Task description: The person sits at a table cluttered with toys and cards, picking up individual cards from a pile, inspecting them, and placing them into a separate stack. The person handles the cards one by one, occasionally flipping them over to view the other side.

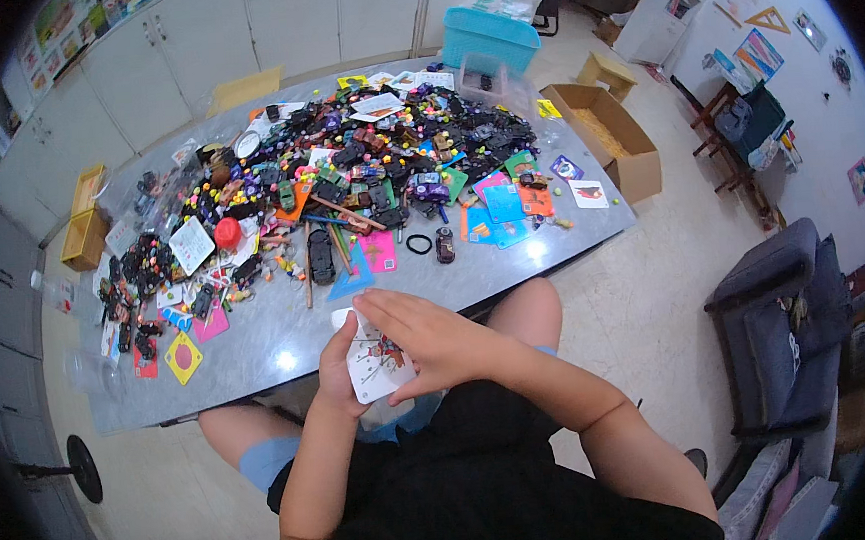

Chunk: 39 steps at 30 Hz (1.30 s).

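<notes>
Between my two hands, just off the table's near edge, is a white picture card [373,372] with rounded corners and a drawing on it; whether others lie under it I cannot tell. My left hand [340,367] grips its left side, thumb along the edge. Over its upper right part lies my right hand [430,338], fingers across the top and thumb at the lower right. Beyond them on the table are a blue plastic triangle [351,274], a pink card [377,251], a dark toy car [444,245] and a black elastic ring [419,244].
A large heap of toy cars [349,155], cards and small coloured pieces covers much of the grey table [258,357]. A turquoise basket [490,40] stands at the back. An open cardboard box [636,169] is on the floor to the right, near a dark armchair [772,336].
</notes>
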### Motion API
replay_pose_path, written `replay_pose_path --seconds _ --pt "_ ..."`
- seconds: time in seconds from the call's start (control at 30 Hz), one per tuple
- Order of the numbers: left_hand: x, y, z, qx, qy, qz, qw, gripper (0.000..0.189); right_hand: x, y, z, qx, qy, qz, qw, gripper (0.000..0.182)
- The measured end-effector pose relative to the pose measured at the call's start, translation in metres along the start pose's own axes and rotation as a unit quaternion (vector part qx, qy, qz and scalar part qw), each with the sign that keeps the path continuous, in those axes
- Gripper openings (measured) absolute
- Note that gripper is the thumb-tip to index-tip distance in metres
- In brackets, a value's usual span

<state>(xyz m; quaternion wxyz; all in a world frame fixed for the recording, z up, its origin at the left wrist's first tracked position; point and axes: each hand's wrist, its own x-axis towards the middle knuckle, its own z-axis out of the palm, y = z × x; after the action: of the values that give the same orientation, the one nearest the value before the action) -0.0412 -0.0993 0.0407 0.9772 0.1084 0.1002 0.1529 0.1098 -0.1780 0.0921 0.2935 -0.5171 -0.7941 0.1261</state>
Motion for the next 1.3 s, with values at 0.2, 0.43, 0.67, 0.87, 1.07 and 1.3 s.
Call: replay_pose_path --seconds 0.2,0.43,0.67,0.87,1.07,1.3 --pt "0.058 -0.011 0.031 0.106 0.068 -0.055 0.990 0.048 -0.028 0.037 -0.029 -0.025 0.022 0.047 0.998 0.106" --pt "0.167 -0.062 0.040 0.186 0.086 -0.173 0.963 0.041 -0.102 0.104 -0.065 0.001 0.037 0.173 0.984 0.108" --pt "0.245 -0.117 0.049 0.215 0.076 -0.203 0.952 0.061 -0.196 0.205 -0.131 0.058 0.186 0.348 0.917 0.055" --pt "0.283 -0.125 0.062 0.183 0.081 -0.153 0.968 0.072 -0.244 0.294 -0.188 -0.120 0.203 0.562 0.793 0.056" --pt "0.301 -0.122 0.053 0.205 0.088 -0.134 0.966 0.067 -0.233 0.338 -0.162 -0.261 0.186 0.606 0.728 0.098" --pt "0.292 -0.119 0.052 0.216 0.122 -0.131 0.960 0.063 -0.216 0.341 -0.157 -0.240 0.274 0.616 0.699 0.073"
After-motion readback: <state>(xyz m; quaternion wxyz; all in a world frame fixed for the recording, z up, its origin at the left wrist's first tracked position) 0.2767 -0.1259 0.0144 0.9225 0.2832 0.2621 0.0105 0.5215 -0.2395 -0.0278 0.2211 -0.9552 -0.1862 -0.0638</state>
